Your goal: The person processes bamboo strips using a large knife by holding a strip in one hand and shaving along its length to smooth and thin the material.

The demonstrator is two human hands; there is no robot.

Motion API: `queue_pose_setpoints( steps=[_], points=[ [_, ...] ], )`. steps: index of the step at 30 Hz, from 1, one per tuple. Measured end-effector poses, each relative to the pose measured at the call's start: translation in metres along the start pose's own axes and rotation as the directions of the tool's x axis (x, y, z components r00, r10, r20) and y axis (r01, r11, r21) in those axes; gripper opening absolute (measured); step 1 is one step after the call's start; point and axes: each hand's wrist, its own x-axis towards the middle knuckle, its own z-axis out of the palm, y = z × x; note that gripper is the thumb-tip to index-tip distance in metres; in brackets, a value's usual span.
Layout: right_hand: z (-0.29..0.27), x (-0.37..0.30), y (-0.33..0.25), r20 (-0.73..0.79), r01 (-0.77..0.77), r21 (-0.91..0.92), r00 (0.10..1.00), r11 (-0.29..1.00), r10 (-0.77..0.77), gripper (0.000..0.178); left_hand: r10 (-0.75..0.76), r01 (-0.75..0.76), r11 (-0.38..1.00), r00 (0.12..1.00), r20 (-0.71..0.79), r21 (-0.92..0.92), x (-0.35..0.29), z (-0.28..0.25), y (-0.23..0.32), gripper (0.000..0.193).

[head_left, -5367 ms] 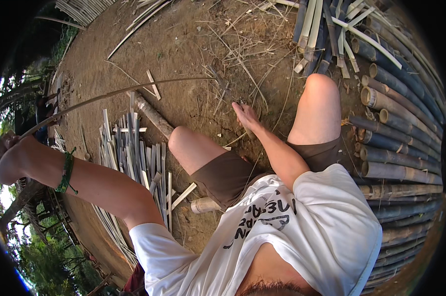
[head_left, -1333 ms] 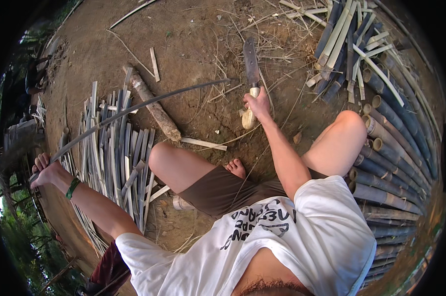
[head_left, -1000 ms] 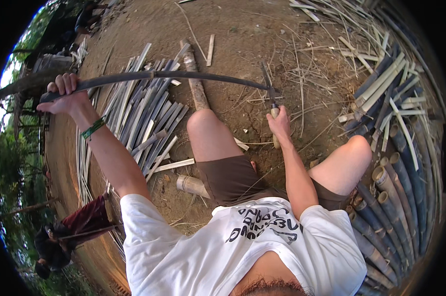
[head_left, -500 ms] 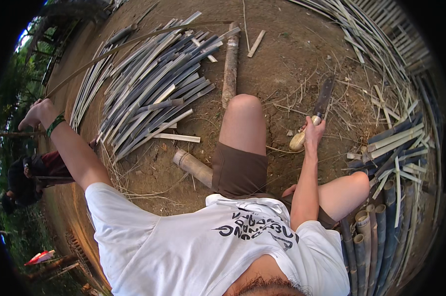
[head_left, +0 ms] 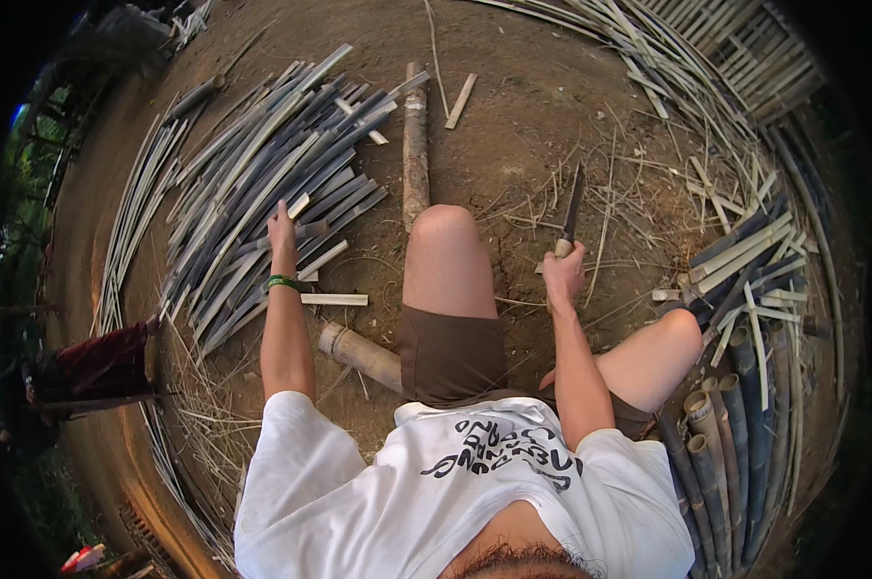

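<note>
My left hand (head_left: 281, 230), with a green band at its wrist, reaches over the pile of split bamboo strips (head_left: 262, 164). Its fingers look closed on a bamboo strip (head_left: 300, 205), whose pale end sticks out beside them; the hand hides the rest. In front of my right knee, my right hand (head_left: 564, 274) grips a machete (head_left: 574, 205) by its light handle. The dark blade points away from me, above the soil. A thick bamboo tube (head_left: 360, 355) lies beside my left thigh, and a short log (head_left: 415, 145) stretches away beyond my left knee.
Whole bamboo poles (head_left: 730, 405) and split pieces (head_left: 745, 256) lie at my right. Long strips (head_left: 638, 58) and a slatted bamboo panel (head_left: 745, 53) are at the far right. Shavings (head_left: 609, 193) litter the ground. Another person in dark red clothing (head_left: 103, 367) is at the left edge.
My left hand has come in from far left to the pile. The long curved strip beside it is no longer seen. My right hand and the machete have turned, the blade now showing edge-on.
</note>
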Motion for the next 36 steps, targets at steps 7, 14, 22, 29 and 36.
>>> queue_pose_setpoints(
  steps=[7, 14, 22, 29, 36],
  points=[
    [0.059, 0.022, 0.091, -0.119, 0.063, -0.217, 0.989, 0.974, -0.091, 0.080, 0.379, -0.348, 0.923, 0.757, 0.533, -0.162, -0.099, 0.176, 0.093, 0.064],
    [0.022, 0.055, 0.052, 0.226, 0.016, -0.298, 0.973, 0.954, 0.054, 0.055, 0.564, -0.563, 0.778, 0.433, 0.703, -0.278, -0.258, 0.238, 0.199, 0.049],
    [-0.250, 0.251, 0.016, 0.070, 0.213, -0.213, 0.977, 0.954, -0.203, 0.032, 0.643, -0.721, 0.566, 0.082, 0.762, -0.400, -0.335, 0.227, 0.196, 0.034],
    [-0.350, 0.241, 0.212, -0.350, 0.038, -0.175, 0.932, 0.984, -0.098, 0.027, 0.687, -0.807, 0.527, 0.221, 0.692, -0.266, -0.333, 0.170, 0.183, 0.029],
    [-0.285, 0.194, 0.319, -0.413, 0.037, 0.518, 0.886, 0.855, 0.211, 0.043, 0.690, -0.783, 0.591, 0.366, 0.625, -0.194, -0.345, 0.162, 0.191, 0.032]
  ],
)
